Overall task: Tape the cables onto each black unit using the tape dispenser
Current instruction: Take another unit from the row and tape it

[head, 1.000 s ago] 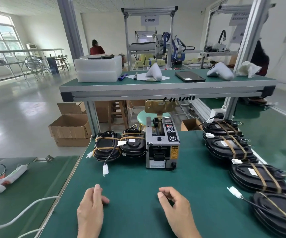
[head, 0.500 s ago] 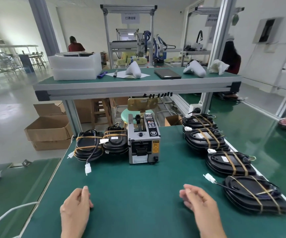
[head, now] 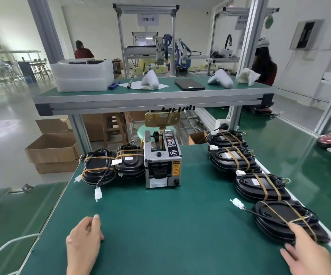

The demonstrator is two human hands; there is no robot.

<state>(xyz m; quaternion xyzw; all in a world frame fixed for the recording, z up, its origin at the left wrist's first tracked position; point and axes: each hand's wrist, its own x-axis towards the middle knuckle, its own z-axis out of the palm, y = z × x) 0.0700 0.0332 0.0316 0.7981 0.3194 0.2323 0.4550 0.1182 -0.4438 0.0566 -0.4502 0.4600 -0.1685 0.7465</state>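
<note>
The grey tape dispenser [head: 162, 161] stands at the back middle of the green mat [head: 160, 225]. Two stacks of black units [head: 99, 171] with cables and brown tape strips lie to its left. Several more run down the right edge. The nearest black unit [head: 275, 221] has a black cable ending in a white connector [head: 238, 203]. My right hand [head: 307, 253] reaches to this unit, its straight fingers touching the near edge and the tape strip on top. My left hand [head: 83, 245] rests on the mat at the front left, loosely curled and holding nothing.
A raised shelf [head: 152, 100] crosses above the bench's back edge. Cardboard boxes [head: 51, 149] sit on the floor at the left. A lower green table [head: 11, 215] with a white cable [head: 7, 245] adjoins the left side. Two people are in the background.
My right hand has moved from the middle of the mat out to the right, onto the nearest black unit. The view has swung right. My left hand has stayed on the mat.
</note>
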